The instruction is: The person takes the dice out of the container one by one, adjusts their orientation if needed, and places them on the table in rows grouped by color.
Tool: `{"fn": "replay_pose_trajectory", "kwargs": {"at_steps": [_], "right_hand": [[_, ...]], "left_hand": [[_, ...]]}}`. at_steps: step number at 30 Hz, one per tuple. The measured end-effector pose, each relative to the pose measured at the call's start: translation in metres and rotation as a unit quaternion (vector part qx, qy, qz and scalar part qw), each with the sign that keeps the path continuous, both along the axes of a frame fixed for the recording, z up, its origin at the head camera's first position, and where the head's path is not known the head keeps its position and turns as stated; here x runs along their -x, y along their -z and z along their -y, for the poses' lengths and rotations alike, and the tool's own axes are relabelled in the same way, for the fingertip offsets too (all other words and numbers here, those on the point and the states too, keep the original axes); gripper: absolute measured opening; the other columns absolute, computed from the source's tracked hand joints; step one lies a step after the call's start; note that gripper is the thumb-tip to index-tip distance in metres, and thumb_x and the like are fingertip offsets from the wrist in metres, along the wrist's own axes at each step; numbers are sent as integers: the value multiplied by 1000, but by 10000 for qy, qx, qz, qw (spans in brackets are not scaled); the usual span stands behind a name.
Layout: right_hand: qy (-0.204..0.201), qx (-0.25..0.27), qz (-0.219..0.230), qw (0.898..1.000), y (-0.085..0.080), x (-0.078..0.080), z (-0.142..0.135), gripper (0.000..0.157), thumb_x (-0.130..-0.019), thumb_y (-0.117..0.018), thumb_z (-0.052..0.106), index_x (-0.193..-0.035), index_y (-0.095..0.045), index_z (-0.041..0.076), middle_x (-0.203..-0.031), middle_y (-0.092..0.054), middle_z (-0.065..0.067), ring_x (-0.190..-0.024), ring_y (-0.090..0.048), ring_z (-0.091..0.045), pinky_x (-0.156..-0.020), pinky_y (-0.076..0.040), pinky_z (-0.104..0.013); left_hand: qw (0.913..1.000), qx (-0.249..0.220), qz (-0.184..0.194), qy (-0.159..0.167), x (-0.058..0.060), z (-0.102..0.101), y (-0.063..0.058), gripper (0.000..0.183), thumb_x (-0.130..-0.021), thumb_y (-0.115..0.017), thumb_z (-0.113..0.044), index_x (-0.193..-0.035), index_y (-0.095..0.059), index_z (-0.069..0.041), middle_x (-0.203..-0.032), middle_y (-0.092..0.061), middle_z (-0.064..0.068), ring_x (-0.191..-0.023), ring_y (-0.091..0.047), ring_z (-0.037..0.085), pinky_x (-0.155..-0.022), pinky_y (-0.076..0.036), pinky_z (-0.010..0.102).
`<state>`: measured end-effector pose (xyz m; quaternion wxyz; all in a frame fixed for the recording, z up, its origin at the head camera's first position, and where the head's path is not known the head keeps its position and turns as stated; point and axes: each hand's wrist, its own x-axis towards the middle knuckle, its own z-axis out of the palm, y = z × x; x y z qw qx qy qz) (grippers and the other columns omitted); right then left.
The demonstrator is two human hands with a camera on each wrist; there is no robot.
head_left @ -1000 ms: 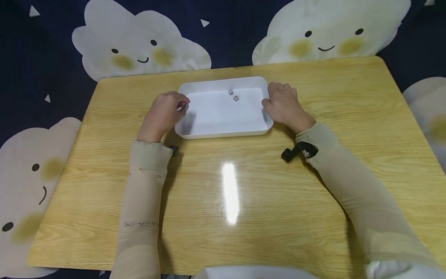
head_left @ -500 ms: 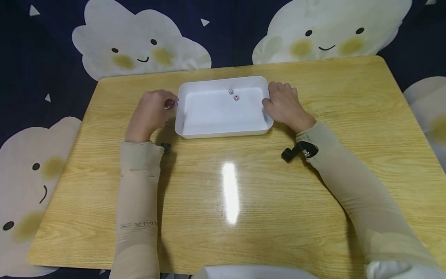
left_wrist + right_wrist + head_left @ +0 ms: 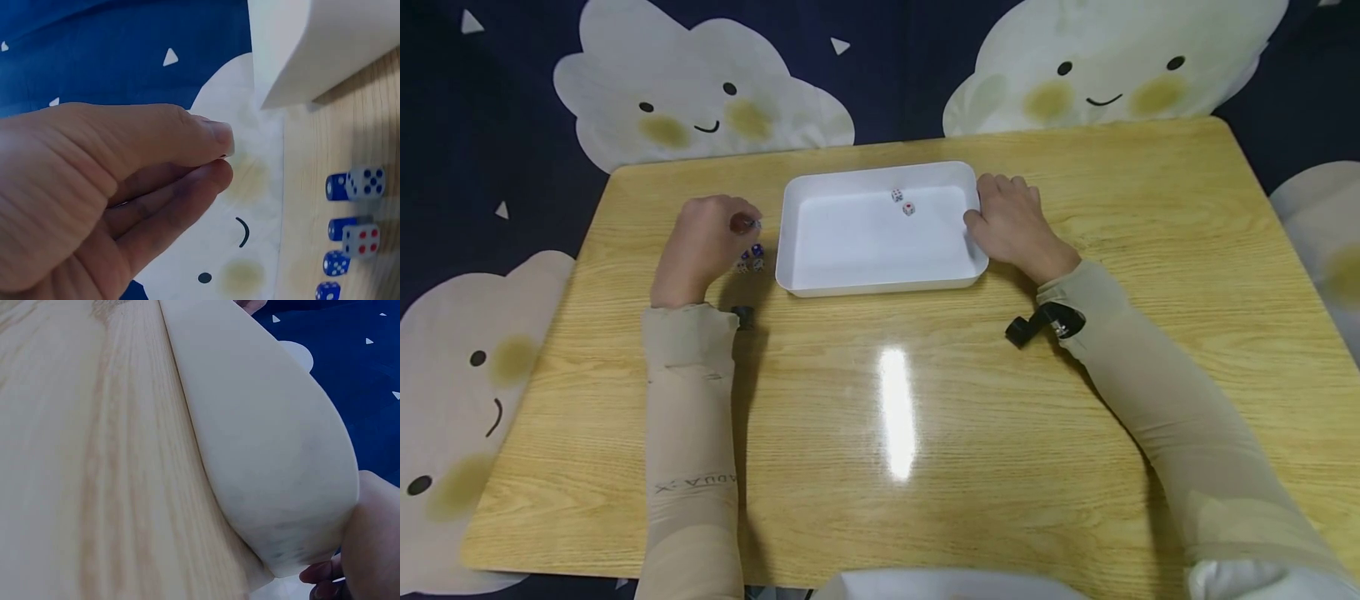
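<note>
1. Head view shows us the left hand (image 3: 703, 242) left of centre, its thumb and fingertips drawn together with almost no gap, pinching one small die (image 3: 230, 147); in the left wrist view we see only a pale sliver of it.
2. We find the white tray (image 3: 865, 250) at upper centre, just right of those fingers and apart from them. Its long axis runs left to right, so its short left wall faces the pinched die.
3. Our right hand (image 3: 1011, 221) holds the tray's right end, fingers curled at the wall; we cannot make out every fingertip.
4. Two white dice (image 3: 902, 202) lie inside the tray, towards its upper right, nearer the right hand than the left.
5. Below the left fingertips, between that hand and the tray, we see a small group of blue and white dice (image 3: 751, 257) on the bench (image 3: 820, 400). The left hand is much the nearer to them.
6. For room, we have a narrow strip of wood left of the tray and a broad stretch below it. The tray's upper wall sits near the bench's far edge.
</note>
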<state>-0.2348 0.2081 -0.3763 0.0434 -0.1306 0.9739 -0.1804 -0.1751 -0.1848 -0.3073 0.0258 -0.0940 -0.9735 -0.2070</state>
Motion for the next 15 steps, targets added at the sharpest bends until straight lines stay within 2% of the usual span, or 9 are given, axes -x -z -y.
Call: {"fn": "replay_pose_trajectory", "kwargs": {"at_steps": [3,7,15], "right_hand": [[-5,0,14,10000,0,0,0,38,-102,-37,28,-117,-51,-4,-107,-54,-20,-99,-43,-40,-86,-32,-49],[9,-20,68,10000,-1,0,1,38,-102,-36,28,-118,-51,-4,-108,-53,-20,-100,-43,-40,-87,-32,-49],[32,-44,111,9999,-2,0,1,38,-103,-36,28,-117,-51,-4,-107,-53,-20,-100,-43,-40,-87,-32,-49]], "left_hand": [[9997,-12,205,-151,-1,5,-1,23,-98,-63,-5,-116,-74,4,-116,-74,28,-105,-71,41,-94,-57,53],[9993,-26,332,-179,-1,12,0,24,-99,-63,-7,-117,-74,3,-117,-73,28,-105,-70,42,-94,-56,55],[9967,24,701,-406,-3,22,-1,23,-99,-63,-9,-117,-74,1,-114,-74,26,-102,-70,38,-91,-55,53]]}}
